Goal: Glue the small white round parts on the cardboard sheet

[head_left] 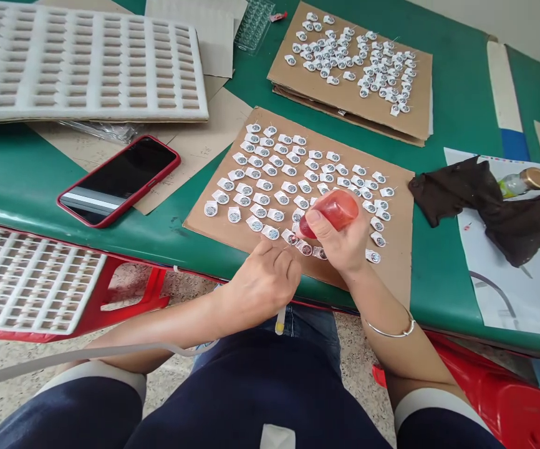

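My right hand is wrapped round a small red translucent bottle, tilted with its narrow end down toward the near edge of a brown cardboard sheet. Rows of small round pieces with white tabs lie on that sheet. Beside the bottle, my left hand is closed at the sheet's front edge, its fingertips close to the nearest pieces. Whatever its fingers pinch is hidden or too small to make out.
A second cardboard stack with similar pieces lies behind. At left are a phone and a white slotted tray. Dark cloth and a small capped bottle lie at right. Another tray sits below the table.
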Demonstrator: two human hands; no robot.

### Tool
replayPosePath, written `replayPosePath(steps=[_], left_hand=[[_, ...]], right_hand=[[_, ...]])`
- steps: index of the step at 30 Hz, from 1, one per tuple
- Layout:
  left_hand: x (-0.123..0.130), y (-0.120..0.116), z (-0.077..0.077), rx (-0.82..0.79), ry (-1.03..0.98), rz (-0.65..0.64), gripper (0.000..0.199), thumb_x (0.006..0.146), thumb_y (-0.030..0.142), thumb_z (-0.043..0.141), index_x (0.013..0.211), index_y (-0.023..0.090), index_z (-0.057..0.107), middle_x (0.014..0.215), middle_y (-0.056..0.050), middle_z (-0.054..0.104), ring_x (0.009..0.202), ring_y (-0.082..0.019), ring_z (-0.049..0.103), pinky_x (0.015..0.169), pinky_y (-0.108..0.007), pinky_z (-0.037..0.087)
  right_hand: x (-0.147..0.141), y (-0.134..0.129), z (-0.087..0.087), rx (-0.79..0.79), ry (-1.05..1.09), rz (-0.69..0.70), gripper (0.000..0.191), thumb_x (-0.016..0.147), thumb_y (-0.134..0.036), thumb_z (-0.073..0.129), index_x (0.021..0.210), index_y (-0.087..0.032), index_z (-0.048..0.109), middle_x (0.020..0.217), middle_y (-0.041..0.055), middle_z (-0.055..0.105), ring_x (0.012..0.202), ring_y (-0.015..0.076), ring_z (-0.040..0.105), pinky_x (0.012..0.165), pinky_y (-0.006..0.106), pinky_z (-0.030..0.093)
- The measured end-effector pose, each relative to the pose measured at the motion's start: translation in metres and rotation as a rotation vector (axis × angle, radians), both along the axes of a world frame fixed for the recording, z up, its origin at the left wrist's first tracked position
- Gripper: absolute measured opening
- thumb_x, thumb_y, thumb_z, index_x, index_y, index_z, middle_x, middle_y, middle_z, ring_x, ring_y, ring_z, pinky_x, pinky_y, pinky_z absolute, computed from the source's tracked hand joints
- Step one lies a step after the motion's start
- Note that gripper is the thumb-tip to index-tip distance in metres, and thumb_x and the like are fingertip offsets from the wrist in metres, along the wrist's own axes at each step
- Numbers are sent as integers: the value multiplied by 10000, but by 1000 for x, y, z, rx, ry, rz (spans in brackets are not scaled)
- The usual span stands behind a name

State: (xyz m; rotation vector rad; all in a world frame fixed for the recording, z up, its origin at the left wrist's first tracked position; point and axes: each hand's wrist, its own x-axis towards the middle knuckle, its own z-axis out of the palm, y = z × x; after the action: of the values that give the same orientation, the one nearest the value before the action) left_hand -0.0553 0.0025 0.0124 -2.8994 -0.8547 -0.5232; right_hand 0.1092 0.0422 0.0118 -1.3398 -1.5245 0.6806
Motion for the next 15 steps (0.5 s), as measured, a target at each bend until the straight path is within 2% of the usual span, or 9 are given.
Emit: replayPosePath(steps=[8,15], left_hand=[[2,0,1,13,-23,-1,184,800,11,404,682,124,488,643,-81,569,609,-195,535,563,-321,404],[1,1,2,12,-25,2,195,809,16,389,684,121,495,649,-84,574,620,-192,539,572,-319,411]], right_hand=[[-2,2,1,89,-103,-22,233,725,-397,655,788,-198,552,712,-10,608,640,118,579,627,309,501],[-2,2,-1,101,-131,-35,213,717,-362,672,811,-205,562,720,-12,612,653,117,582,629,304,502]])
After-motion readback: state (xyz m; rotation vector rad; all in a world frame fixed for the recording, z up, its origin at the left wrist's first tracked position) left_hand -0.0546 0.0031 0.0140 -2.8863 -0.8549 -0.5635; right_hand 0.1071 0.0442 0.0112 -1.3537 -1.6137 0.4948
